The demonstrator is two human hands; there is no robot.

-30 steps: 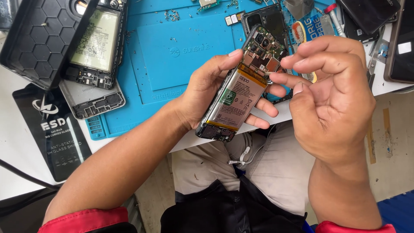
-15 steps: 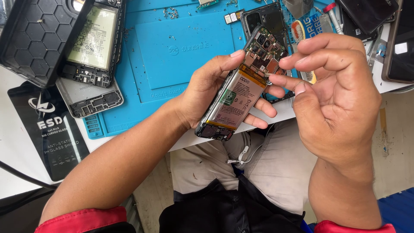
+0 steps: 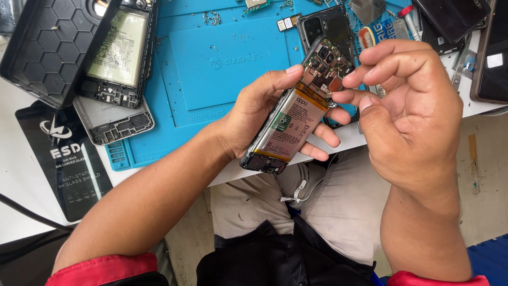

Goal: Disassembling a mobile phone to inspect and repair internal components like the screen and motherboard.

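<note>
Left hand cradles the opened, back-less black smartphone with exposed battery above the blue silicone repair mat — likely light, stiff, fragile, best gripped by its edges — right hand pinching at its circuit board.

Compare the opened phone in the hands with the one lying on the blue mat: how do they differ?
The held phone is tilted in the left hand, off the table; the mat phone lies flat, untouched. The right hand reaches the held phone's top; a black case overlaps the mat phone. Both have backs off, batteries exposed.
</note>
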